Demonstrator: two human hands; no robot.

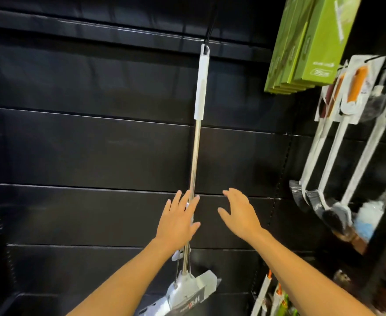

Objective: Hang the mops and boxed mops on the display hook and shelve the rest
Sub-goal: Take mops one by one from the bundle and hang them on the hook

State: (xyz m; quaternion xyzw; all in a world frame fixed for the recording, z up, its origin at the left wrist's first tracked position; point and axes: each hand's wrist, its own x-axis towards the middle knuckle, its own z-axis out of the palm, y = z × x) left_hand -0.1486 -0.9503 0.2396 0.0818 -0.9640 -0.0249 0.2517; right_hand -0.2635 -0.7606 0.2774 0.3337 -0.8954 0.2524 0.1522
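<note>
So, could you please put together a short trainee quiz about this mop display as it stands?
1. True or false: the mop hangs from the hook by the loop at the top of its white handle.
2. Which hand is plainly apart from the mop's pole? A) left hand B) right hand C) both
3. Fill in: the boxes hanging at the upper right are ____ in colour.
Key: 1 true; 2 B; 3 green.
</note>
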